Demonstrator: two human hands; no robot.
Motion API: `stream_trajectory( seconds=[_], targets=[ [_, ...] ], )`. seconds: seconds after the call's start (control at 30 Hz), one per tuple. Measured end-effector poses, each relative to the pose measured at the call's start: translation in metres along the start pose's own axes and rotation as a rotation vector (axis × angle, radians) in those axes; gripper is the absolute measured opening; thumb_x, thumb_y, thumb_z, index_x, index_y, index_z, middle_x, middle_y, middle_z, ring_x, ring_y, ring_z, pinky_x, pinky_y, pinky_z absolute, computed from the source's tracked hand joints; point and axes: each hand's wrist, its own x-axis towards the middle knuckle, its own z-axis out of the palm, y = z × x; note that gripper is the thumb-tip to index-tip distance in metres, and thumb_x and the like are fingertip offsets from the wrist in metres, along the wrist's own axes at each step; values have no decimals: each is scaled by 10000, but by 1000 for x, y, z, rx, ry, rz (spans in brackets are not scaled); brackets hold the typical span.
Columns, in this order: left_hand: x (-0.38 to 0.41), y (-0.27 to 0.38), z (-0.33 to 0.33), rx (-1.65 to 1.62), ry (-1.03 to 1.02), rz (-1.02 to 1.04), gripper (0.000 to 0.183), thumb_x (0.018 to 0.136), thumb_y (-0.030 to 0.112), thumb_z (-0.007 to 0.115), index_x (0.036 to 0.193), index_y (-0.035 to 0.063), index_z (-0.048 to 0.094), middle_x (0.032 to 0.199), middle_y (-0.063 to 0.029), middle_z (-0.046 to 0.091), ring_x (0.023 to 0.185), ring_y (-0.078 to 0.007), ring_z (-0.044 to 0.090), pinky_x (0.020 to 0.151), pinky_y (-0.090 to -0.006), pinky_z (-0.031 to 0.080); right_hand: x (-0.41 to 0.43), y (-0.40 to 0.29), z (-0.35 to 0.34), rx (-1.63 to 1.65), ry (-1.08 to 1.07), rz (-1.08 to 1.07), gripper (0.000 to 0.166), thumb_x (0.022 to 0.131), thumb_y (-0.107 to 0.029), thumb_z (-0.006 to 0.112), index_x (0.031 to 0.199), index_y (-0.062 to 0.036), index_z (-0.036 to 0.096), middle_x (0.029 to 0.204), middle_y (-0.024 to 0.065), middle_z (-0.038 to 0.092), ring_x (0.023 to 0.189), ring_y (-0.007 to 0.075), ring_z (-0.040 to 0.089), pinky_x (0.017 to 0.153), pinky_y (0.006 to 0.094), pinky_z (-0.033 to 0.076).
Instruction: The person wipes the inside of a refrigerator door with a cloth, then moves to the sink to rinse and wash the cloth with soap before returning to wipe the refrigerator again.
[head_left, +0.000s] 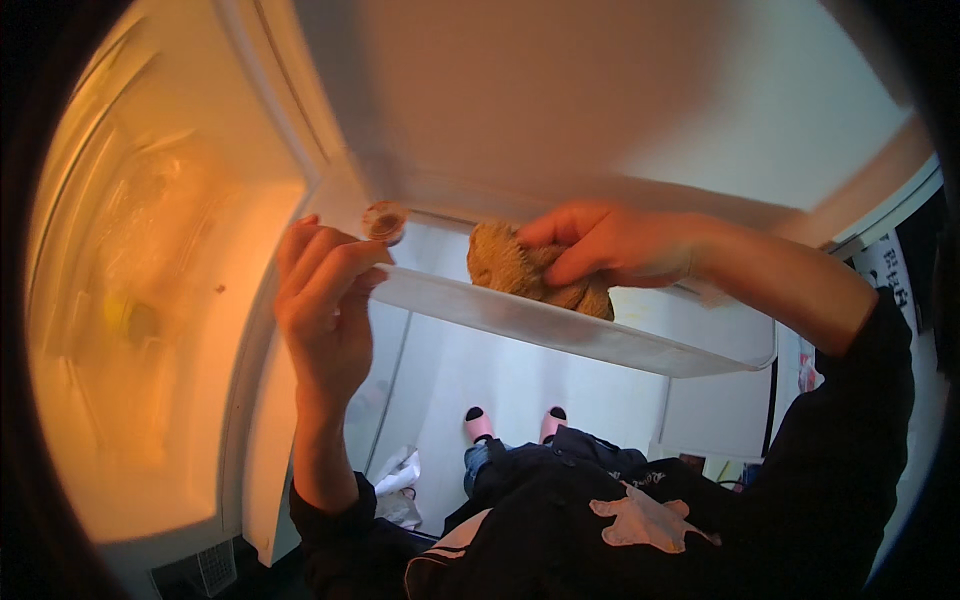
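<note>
My right hand (600, 240) grips a bunched tan cloth (517, 262). The cloth lies behind the front wall of a translucent white door shelf (570, 337), inside the opened refrigerator door (540, 90). My left hand (322, 292) is raised at the shelf's left end, with bent fingers and the thumb close to the index finger. Just beyond those fingertips is a small clear cup (385, 223) with reddish-brown contents. Whether the left fingers hold the cup or the shelf's end cannot be made out.
To the left the lit refrigerator interior (180, 300) contains clear plastic, and a small dark speck marks its pale surface. Below are pale floor (525, 382), my pink slippers (478, 426) and a crumpled white bag (397, 480). A white cabinet (716, 409) stands at the right.
</note>
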Motion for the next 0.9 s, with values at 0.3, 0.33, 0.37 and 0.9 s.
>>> stream_trajectory(
  seconds=[0.3, 0.33, 0.37, 0.9],
  targets=[
    [23, 23, -16, -542, -40, -328, 274, 763, -5, 613, 1034, 28, 592, 978, -89, 615, 933, -197, 563, 889, -346, 424, -60, -43, -4, 134, 293, -508, 412, 829, 63, 417, 1240, 48, 411, 1220, 154, 489, 1143, 245, 492, 996, 368, 399],
    [29, 26, -13, -624, -66, -380, 301, 775, 1, 612, 1073, 27, 580, 1009, -93, 610, 961, -190, 561, 876, -333, 439, -70, -44, -6, 159, 303, -559, 414, 827, 66, 414, 1241, 48, 406, 1218, 159, 487, 1143, 251, 491, 998, 378, 401],
    [36, 29, -10, -706, -93, -432, 328, 786, 7, 611, 1112, 26, 568, 1040, -97, 604, 989, -183, 559, 863, -320, 454, -79, -44, -8, 184, 312, -610, 416, 826, 70, 411, 1241, 48, 401, 1216, 163, 484, 1143, 258, 491, 999, 388, 403],
    [94, 77, 43, -1316, -103, -446, 107, 814, 29, 597, 911, 27, 552, 857, -37, 585, 794, -98, 557, 689, -239, 464, -94, -46, -1, -379, 635, -751, 407, 783, 31, 479, 1189, 25, 494, 1125, 96, 541, 1027, 196, 529, 904, 308, 420]
  ],
)
